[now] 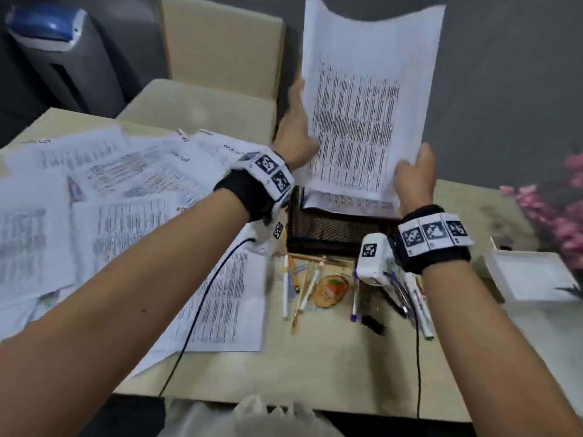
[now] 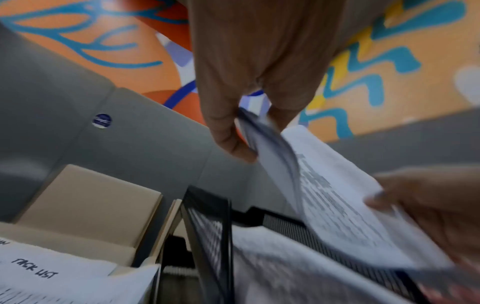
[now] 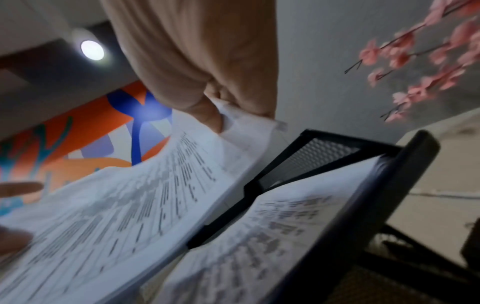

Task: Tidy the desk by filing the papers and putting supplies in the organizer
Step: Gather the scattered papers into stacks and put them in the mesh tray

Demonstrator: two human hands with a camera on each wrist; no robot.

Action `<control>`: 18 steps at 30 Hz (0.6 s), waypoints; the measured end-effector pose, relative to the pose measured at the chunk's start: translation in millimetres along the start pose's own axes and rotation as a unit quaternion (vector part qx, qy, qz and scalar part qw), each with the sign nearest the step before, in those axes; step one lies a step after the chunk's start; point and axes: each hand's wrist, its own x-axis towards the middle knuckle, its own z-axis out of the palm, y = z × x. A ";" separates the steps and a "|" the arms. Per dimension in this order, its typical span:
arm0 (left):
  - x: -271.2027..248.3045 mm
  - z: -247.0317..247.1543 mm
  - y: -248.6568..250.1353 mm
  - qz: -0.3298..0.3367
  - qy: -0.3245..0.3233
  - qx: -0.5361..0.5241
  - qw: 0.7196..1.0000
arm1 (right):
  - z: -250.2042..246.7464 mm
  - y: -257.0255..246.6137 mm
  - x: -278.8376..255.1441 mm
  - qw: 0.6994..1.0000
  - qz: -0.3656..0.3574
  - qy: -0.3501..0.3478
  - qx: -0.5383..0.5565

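Note:
I hold a thin stack of printed papers (image 1: 362, 99) upright over the black mesh tray (image 1: 328, 230). My left hand (image 1: 298, 130) pinches the stack's left edge (image 2: 262, 148). At the lower right corner, my right hand (image 1: 413, 175) pinches the same papers (image 3: 145, 197) between thumb and fingers. Another printed sheet (image 3: 285, 216) lies inside the tray (image 3: 335, 148). More loose papers (image 1: 104, 197) are spread over the left of the desk. Pens and pencils (image 1: 303, 285) lie in front of the tray.
A beige chair (image 1: 217, 58) stands behind the desk, with a grey bin (image 1: 63, 55) to its left. Pink flowers (image 1: 558, 209) and a white box (image 1: 530, 275) sit at the right. A small orange badge (image 1: 332, 290) and markers (image 1: 416, 301) lie among the pens.

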 end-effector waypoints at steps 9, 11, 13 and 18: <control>0.8 83.0 -31.2 0.006 -0.123 0.387 0.914 | -1.2 50.9 25.9 0.963 0.045 -0.097 -0.248; 2.1 86.1 -38.5 0.040 -0.106 0.427 0.897 | 2.1 58.4 23.1 0.953 0.017 -0.097 -0.286; 2.9 82.9 -40.6 0.080 -0.095 0.431 0.894 | 4.2 58.2 16.3 0.940 -0.012 -0.074 -0.334; -10.1 30.8 -48.4 0.080 0.026 0.322 0.943 | 23.9 26.8 -34.1 0.970 -0.127 -0.021 -0.208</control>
